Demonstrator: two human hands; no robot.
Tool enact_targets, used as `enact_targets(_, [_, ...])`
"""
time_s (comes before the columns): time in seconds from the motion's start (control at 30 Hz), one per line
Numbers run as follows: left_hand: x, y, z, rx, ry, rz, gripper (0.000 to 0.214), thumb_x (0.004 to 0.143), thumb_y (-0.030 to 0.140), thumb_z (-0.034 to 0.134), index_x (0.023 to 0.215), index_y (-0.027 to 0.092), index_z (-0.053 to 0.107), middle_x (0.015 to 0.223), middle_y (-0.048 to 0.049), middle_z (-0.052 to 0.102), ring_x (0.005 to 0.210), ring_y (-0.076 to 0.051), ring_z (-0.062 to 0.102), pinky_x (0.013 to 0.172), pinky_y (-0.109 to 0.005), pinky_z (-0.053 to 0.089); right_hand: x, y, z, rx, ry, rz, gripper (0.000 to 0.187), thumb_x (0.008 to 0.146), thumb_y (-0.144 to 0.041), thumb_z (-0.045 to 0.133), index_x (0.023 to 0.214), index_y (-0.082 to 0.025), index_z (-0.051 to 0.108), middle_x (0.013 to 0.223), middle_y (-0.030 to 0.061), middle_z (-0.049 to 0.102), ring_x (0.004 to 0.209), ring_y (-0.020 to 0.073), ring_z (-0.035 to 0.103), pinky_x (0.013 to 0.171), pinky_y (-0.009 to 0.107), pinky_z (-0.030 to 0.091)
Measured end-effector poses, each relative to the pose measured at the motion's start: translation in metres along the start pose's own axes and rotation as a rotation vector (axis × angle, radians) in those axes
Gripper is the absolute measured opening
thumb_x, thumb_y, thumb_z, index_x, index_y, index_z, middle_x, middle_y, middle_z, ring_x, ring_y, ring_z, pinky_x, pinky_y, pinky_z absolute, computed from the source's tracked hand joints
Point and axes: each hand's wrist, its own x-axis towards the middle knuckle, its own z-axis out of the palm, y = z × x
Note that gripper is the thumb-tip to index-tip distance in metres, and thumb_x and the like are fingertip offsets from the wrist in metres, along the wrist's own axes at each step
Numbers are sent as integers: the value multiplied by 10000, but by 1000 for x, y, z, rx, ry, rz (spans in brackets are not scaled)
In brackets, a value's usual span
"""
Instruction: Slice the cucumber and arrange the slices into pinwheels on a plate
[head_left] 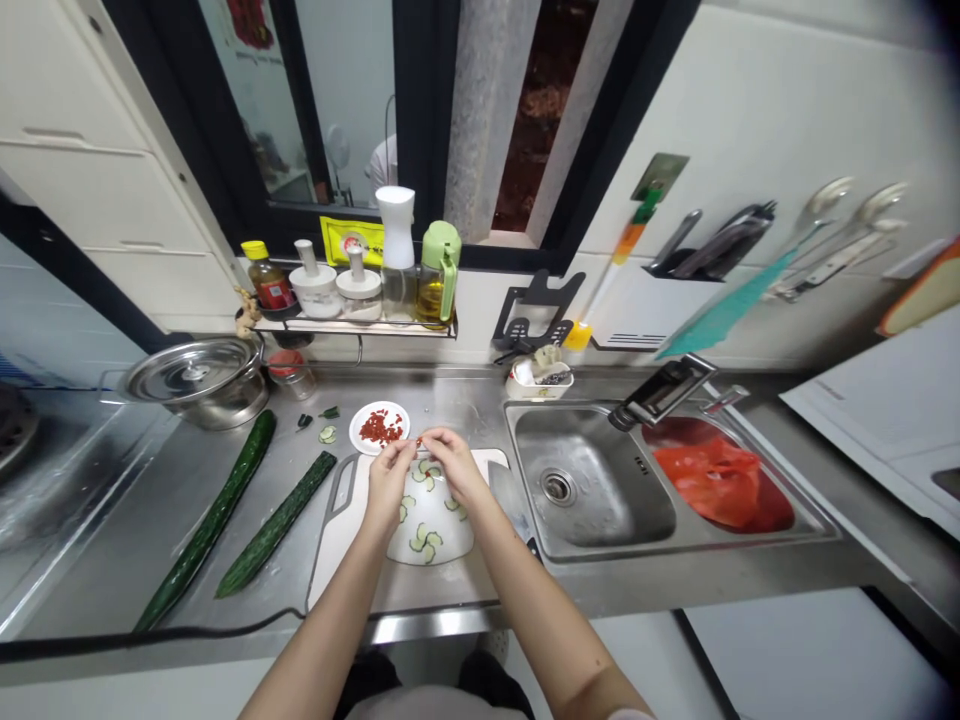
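Observation:
My left hand (pixel 393 474) and my right hand (pixel 452 462) meet fingertip to fingertip above the far edge of a white plate (pixel 442 522). Both are closed in a pinch on a small red piece (pixel 419 441), which looks like a goji berry. Thin cucumber slices (pixel 426 543) lie on the plate in curved, flower-like groups, and a red bit sits at the centre of the far one. Under the plate is a light cutting board (pixel 341 545) with a grey handle. Just beyond my left hand, a small white dish (pixel 360 442) holds many similar red pieces.
Two cucumbers (pixel 279 524) lie on the steel counter at left, near a lidded pot (pixel 199 385). A knife (pixel 510 497) rests along the board's right side, beside the sink (pixel 600 480). An orange-red bag (pixel 709 480) fills the second basin. Seasoning bottles (pixel 399 250) stand on a rack behind.

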Motion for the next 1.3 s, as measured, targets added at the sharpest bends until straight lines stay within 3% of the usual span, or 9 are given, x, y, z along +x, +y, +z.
enact_targets(0.23, [-6, 0, 2, 96, -82, 23, 293, 719, 433, 596, 772, 148, 642, 746, -28, 651, 727, -139, 573, 684, -235, 451, -17, -10, -15, -206, -7, -114, 221, 728, -418, 645, 785, -205, 656, 832, 13, 669, 777, 149, 574, 738, 270, 439])
enact_targets(0.33, [-7, -1, -1, 149, -95, 43, 293, 726, 436, 593, 773, 151, 646, 743, -25, 654, 708, -135, 563, 677, -233, 449, -25, -19, -25, -425, 16, -237, 189, 771, -381, 614, 816, -206, 671, 881, 30, 659, 850, 168, 569, 740, 274, 426])
enact_targets(0.43, [-10, -1, -4, 280, -110, 86, 277, 733, 431, 596, 753, 161, 655, 695, -9, 636, 658, -122, 526, 654, -227, 437, -35, -28, -35, -692, 22, -407, 125, 799, -325, 615, 823, -221, 679, 903, 34, 637, 954, 193, 535, 853, 319, 389])
enact_targets(0.57, [-17, -3, -3, 431, -159, 114, 269, 751, 430, 573, 764, 178, 667, 681, 3, 631, 619, -113, 487, 655, -229, 427, -44, -37, -44, -877, -27, -492, 104, 830, -301, 601, 829, -229, 677, 914, 33, 603, 999, 196, 495, 916, 342, 352])
enact_targets(1.0, [-28, -20, 8, 558, -307, 133, 273, 771, 439, 548, 777, 194, 667, 771, -11, 671, 653, -125, 503, 731, -250, 419, -57, -33, -64, -973, -119, -448, 86, 831, -250, 589, 794, -227, 662, 970, 30, 591, 1019, 197, 467, 926, 349, 347])
enact_targets(1.2, [-32, -37, 4, 703, -215, 64, 256, 783, 430, 542, 853, 227, 682, 742, 14, 659, 654, -134, 536, 730, -270, 387, -55, 3, -83, -1053, -30, -340, 117, 842, -269, 583, 789, -220, 675, 958, 35, 586, 1023, 195, 453, 936, 332, 316])
enact_targets(1.3, [-33, -44, 4, 823, -239, 57, 231, 792, 395, 541, 878, 239, 688, 761, 9, 667, 730, -163, 572, 778, -305, 361, -56, 23, -92, -1102, 4, -264, 129, 836, -274, 592, 764, -210, 677, 961, 40, 584, 1021, 202, 437, 928, 331, 310])
